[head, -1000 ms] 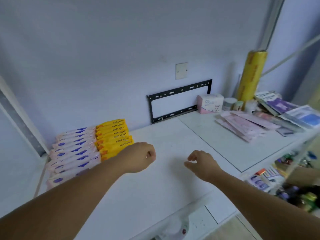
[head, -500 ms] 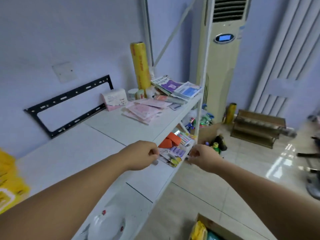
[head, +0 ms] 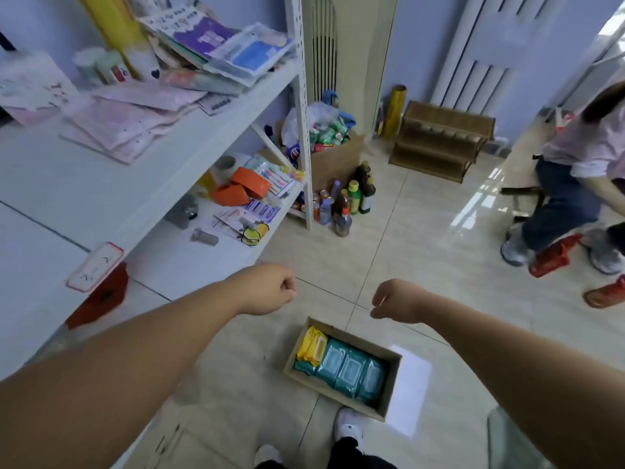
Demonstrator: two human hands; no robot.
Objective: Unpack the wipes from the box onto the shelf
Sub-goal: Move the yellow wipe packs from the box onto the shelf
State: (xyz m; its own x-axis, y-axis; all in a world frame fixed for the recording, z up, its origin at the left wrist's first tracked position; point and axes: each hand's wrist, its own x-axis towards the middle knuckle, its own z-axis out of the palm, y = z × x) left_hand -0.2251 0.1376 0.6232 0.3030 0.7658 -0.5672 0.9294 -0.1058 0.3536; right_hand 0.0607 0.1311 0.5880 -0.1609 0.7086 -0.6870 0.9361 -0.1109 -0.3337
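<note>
We look down at two bare forearms stretched forward. The left hand (head: pixel 267 292) and the right hand (head: pixel 395 301) are apart, each grip clenched with curled fingers and holding nothing. Below and between them one open cardboard box (head: pixel 391 384) sits on the floor (head: pixel 422 252) of glossy beige tiles. Inside it the wipes stand on edge: at least three teal packs (head: pixel 350 370) in a row and, at the box's far end, what seem to be two yellow packs (head: pixel 311 345). One white shoe (head: pixel 348 424) touches the box's near corner. To the left stands a white metal shelf (head: pixel 203 137) with two levels in view, both cluttered. At far right, another person (head: pixel 575 184) crouches.
</note>
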